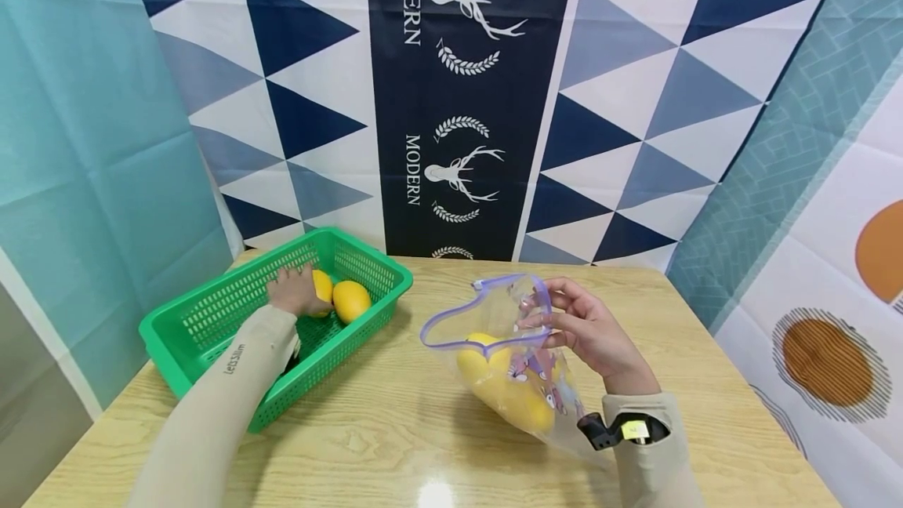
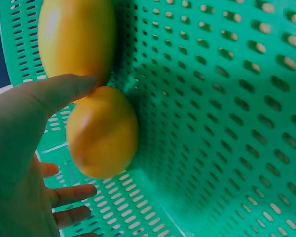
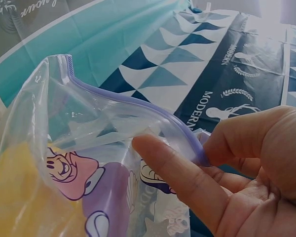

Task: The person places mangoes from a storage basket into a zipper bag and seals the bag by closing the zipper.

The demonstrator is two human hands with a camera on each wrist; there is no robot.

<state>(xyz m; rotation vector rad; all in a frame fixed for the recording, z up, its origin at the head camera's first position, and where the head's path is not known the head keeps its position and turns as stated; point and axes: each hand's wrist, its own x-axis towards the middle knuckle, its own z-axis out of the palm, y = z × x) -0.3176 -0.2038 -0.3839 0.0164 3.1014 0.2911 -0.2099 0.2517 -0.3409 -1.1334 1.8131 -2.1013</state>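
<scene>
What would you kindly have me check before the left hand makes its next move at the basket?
1. Yellow fruits available: ok, two show in the green basket.
2. Left hand has a firm hold: not ok; its fingers are spread, not wrapped round a fruit.
3. Right hand steadies the bag: ok, it pinches the edge near the purple rim.
4. Bag mouth open: ok, the rim is spread apart in the head view.
5. Room for more fruit: cannot tell; the bag already holds some.
</scene>
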